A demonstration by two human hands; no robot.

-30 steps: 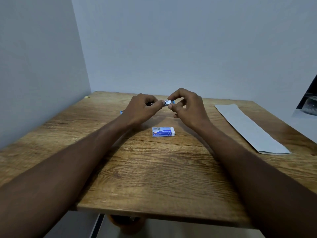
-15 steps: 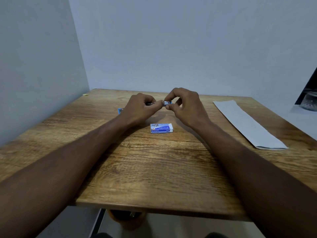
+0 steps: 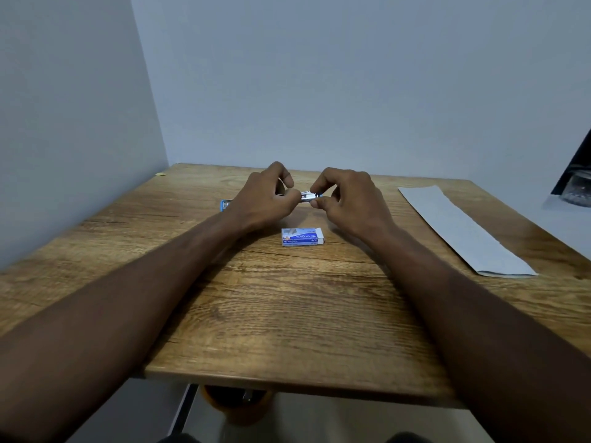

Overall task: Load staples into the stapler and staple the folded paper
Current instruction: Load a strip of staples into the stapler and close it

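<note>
left hand [image 3: 265, 199]: raised just above the surface [image 3: 287, 314], fingers curled and pinched around one end of a small metal piece, seemingly the stapler [image 3: 308, 197].
right hand [image 3: 347, 199]: thumb and forefinger nip the other end of the same piece; the remaining fingers are curled loosely.
stapler: held level between the 2 hands, silver with a bit of blue at its right tip; too small to tell whether its tray is open.
blue object [image 3: 225, 204]: lies on the surface just left of the left wrist, mostly hidden.
staple box [image 3: 302, 237]: blue and white, flat on the surface just in front of the hands, touching neither.
folded paper [image 3: 460, 231]: a long grey strip lying flat at the right side of the surface, well apart from both hands.
</note>
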